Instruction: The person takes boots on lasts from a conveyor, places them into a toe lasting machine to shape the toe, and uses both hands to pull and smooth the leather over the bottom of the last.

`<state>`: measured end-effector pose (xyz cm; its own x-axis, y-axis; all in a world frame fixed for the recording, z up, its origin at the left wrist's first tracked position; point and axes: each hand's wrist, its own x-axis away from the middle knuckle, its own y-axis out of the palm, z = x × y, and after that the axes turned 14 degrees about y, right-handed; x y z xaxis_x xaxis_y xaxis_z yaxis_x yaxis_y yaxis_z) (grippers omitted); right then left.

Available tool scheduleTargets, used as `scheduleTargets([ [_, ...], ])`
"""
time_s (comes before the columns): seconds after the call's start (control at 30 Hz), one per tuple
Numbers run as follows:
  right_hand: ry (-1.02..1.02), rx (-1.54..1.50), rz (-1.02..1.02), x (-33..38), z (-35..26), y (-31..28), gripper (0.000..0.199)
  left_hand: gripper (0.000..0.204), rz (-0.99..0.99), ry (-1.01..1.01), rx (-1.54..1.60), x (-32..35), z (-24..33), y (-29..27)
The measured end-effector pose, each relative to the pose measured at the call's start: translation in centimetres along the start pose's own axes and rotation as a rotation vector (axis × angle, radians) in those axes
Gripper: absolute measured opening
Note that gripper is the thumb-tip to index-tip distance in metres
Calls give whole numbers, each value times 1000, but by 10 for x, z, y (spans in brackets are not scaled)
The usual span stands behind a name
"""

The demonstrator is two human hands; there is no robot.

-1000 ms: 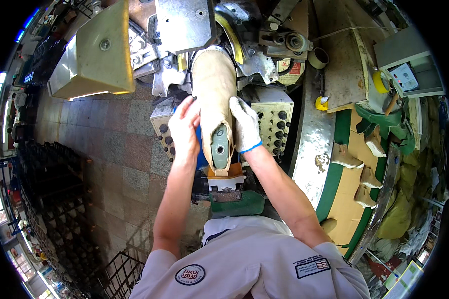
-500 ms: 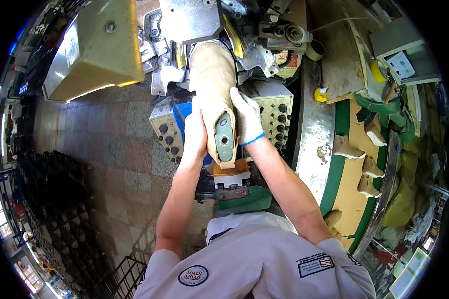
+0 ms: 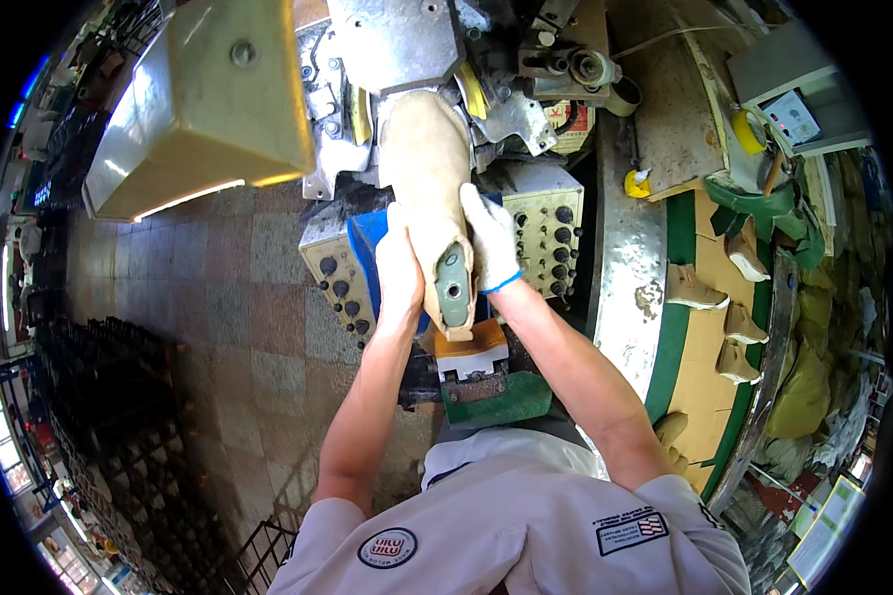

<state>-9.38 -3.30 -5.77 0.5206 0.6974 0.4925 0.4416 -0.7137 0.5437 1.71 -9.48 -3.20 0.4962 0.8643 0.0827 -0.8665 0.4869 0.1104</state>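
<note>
Head view, shoe: a tan shoe upper on a last [image 3: 429,188] lies toe-first into the grey machine [image 3: 397,40], heel toward the person.
Left hand [image 3: 399,273]: bare, fingers pressed together flat against the shoe's left side.
Right hand [image 3: 491,238]: white-gloved, fingers curled around the right side.
Labels: a red-and-white sticker [image 3: 569,117] sits right of the toe; a yellow tag [image 3: 637,184] lies on the metal bench [image 3: 625,288].
Panels: cream knob boxes [image 3: 551,223] flank the shoe.
</note>
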Motion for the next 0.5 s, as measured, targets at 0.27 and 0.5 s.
scheduleTargets([
  [0.27,-150,180,62,-4,12,-1,40,64,-59,12,107,-9,-15,-13],
  [0.5,-121,290,89,14,-8,-3,46,68,-36,-34,165,-10,-18,-19],
])
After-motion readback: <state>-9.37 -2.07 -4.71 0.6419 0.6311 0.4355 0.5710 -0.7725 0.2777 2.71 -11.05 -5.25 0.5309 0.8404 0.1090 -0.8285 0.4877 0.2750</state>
